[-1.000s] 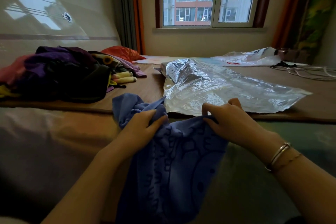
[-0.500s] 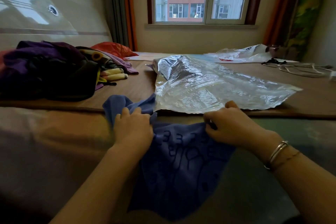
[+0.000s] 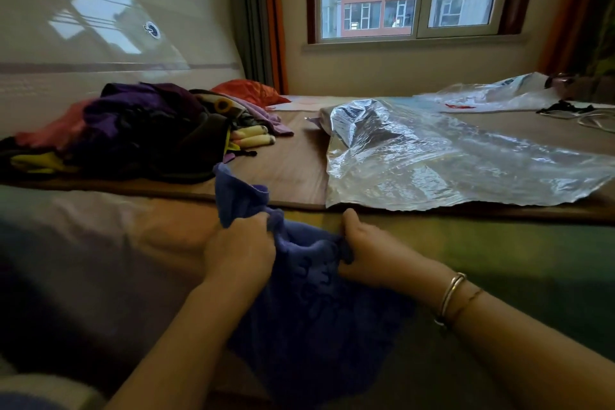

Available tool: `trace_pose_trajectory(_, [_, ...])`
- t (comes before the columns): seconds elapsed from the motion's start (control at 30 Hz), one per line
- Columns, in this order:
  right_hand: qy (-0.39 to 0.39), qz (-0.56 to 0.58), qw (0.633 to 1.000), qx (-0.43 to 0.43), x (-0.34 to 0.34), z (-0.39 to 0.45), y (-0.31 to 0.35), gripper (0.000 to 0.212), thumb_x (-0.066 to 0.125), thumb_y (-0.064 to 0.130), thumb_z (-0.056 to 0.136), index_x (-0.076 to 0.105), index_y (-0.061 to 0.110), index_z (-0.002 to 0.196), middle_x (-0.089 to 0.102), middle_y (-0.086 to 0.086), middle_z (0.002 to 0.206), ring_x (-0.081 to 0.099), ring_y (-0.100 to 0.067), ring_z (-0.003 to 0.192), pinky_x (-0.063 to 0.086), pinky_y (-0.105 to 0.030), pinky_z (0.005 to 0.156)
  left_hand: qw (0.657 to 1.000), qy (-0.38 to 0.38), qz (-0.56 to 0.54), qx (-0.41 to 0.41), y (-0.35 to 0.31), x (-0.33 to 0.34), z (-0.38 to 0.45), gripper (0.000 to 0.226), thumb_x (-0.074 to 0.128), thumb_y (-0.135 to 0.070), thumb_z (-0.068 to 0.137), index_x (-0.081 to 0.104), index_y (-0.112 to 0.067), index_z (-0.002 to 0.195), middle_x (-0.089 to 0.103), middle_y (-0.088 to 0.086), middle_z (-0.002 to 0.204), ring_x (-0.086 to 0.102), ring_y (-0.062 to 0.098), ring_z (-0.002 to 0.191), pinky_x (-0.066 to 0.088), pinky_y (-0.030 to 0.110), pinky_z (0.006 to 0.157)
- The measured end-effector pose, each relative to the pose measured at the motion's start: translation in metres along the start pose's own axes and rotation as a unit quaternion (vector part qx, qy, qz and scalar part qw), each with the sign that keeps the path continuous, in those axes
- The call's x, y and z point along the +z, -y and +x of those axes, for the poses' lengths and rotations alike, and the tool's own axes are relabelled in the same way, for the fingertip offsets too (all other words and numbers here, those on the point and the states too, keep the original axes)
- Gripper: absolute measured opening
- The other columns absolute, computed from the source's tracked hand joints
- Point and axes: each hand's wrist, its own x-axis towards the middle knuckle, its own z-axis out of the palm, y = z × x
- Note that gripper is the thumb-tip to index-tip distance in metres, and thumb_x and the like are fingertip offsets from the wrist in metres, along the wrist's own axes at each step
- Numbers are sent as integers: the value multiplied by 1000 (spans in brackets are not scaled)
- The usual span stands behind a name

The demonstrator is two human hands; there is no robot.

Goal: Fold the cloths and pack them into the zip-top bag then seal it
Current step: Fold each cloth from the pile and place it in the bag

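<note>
Gripped by left hand (image 3: 240, 245) and right hand (image 3: 369, 248), both clenched on the bunched top edge of the blue towel (image 3: 312, 316), close together, likely to find corners for folding. Beyond the towel: zip-top bag (image 3: 449, 160), unfilled. Left of the bag: heaped clothes (image 3: 133, 130), unfolded.

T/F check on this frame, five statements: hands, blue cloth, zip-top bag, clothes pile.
1. Both hands grip the blue cloth. True: left hand and right hand each bunch its top edge.
2. The blue cloth is inside the zip-top bag. False: it lies outside, in front of the bag.
3. The clothes pile lies left of the bag. True.
4. The left wrist wears bracelets. False: the bracelets are on the right wrist.
5. The blue cloth is neatly folded. False: it is bunched.
</note>
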Motion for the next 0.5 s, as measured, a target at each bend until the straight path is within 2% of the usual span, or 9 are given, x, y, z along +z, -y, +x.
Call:
trace_pose_trajectory(0.07, [26, 48, 998, 25, -7, 0, -1, 47, 67, 27, 80, 34, 8, 107, 60, -11, 103, 58, -26, 90, 41, -31, 65, 986, -50, -66, 144, 1, 0, -5, 24, 36, -29, 97, 59, -31, 90, 61, 1, 89, 57, 24, 81, 36, 31, 62])
trace_pose_trajectory(0.13, [34, 39, 998, 24, -21, -5, -3, 45, 68, 22, 80, 44, 5, 113, 58, -8, 102, 55, -20, 88, 40, -26, 60, 958, -78, -114, 253, 2, 1, -2, 21, 40, -32, 86, 58, -36, 76, 53, -6, 81, 53, 24, 82, 38, 35, 66])
trace_pose_trajectory(0.2, [8, 21, 1000, -3, -37, -15, -6, 32, 67, 17, 78, 58, 10, 108, 59, -2, 94, 55, -15, 82, 41, -23, 60, 938, -80, -144, 304, 1, 1, 4, 29, 42, -38, 84, 69, -28, 84, 59, -4, 95, 55, 23, 91, 45, 43, 76])
trace_pose_trajectory(0.23, [-12, 26, 999, -17, -44, -22, -8, 27, 67, 14, 76, 62, 14, 103, 59, 3, 86, 55, -10, 74, 41, -21, 59, 930, -72, -162, 322, -2, -1, 4, 32, 42, -40, 84, 71, -27, 89, 61, -3, 106, 56, 22, 101, 46, 42, 83])
trace_pose_trajectory(0.3, [-60, 41, 996, -50, -56, -35, -12, 24, 67, 12, 73, 65, 20, 96, 52, 12, 69, 49, -1, 62, 38, -16, 56, 913, -37, -212, 348, -11, -6, 1, 30, 44, -42, 88, 72, -30, 93, 57, -7, 126, 51, 12, 118, 43, 28, 93])
trace_pose_trajectory(0.37, [-105, 47, 990, -85, -65, -47, -17, 25, 67, 12, 73, 65, 25, 93, 45, 11, 60, 46, -2, 58, 36, -17, 57, 893, 23, -279, 354, -23, -12, -6, 20, 51, -37, 89, 72, -35, 90, 57, -8, 126, 51, 3, 119, 44, 16, 86])
trace_pose_trajectory(0.43, [-130, 75, 983, -105, -74, -59, -20, 26, 65, 11, 72, 67, 29, 90, 45, 4, 58, 47, -7, 57, 38, -21, 58, 872, 97, -331, 347, -35, -18, -13, 15, 58, -28, 91, 72, -34, 89, 65, -5, 117, 55, 4, 117, 49, 20, 88])
trace_pose_trajectory(0.5, [-149, 106, 976, -121, -80, -70, -21, 28, 60, 11, 69, 67, 31, 89, 46, 1, 60, 50, -11, 59, 44, -27, 63, 843, 179, -368, 350, -45, -20, -19, 14, 61, -16, 92, 74, -20, 91, 69, 0, 108, 62, 6, 105, 52, 25, 85])
